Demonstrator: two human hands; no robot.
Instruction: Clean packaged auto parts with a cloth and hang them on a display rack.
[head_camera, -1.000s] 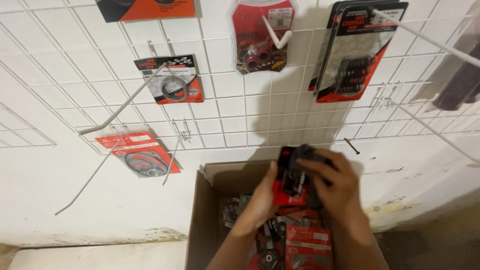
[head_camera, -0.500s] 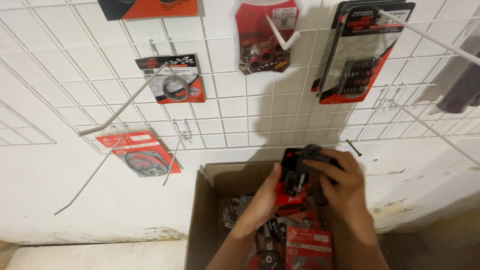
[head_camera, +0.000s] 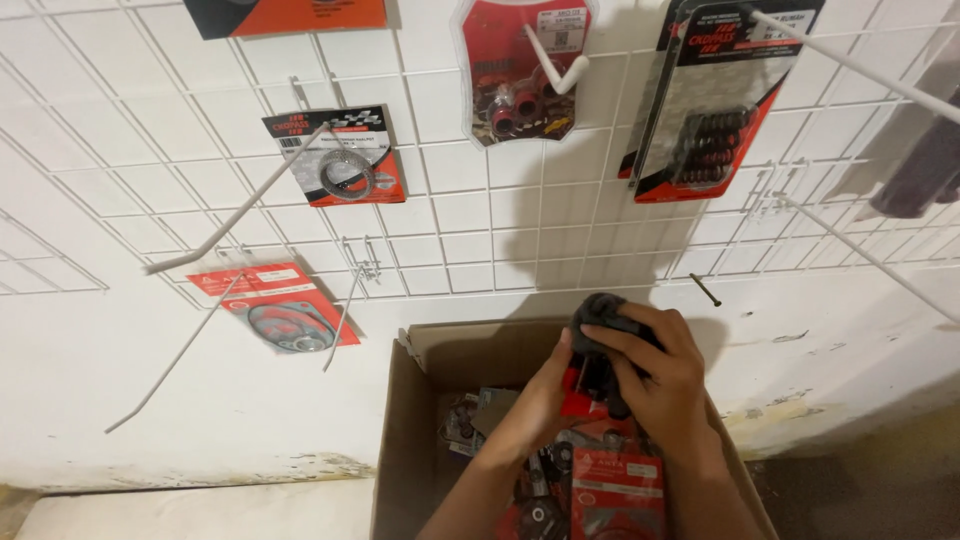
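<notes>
White wire grid panelling (head_camera: 470, 215) is covering the plastered wall in the head view, and long white hooks (head_camera: 240, 210) are projecting from it. Five carded packs are hanging on the grid: an orange-and-black pack (head_camera: 285, 14) at the top edge, a gasket-ring pack (head_camera: 340, 155) below it, a flat gasket pack (head_camera: 275, 307) at lower left, a blister pack of red fittings (head_camera: 520, 70) at centre, and a tall pack of black springs (head_camera: 715, 105) at right. Below the grid, an open cardboard box (head_camera: 420, 440) is standing against the wall and is holding more red packaged parts (head_camera: 615, 490). Above the box, both hands are holding a black-and-red packaged part (head_camera: 600, 345), which is sitting just above the box opening. The left hand (head_camera: 545, 390) is supporting the part from the left side, its fingers curled against it. The right hand (head_camera: 660, 375) is gripping the part from the right, its fingers (head_camera: 620, 345) pressed together and wrapped over the black top.
</notes>
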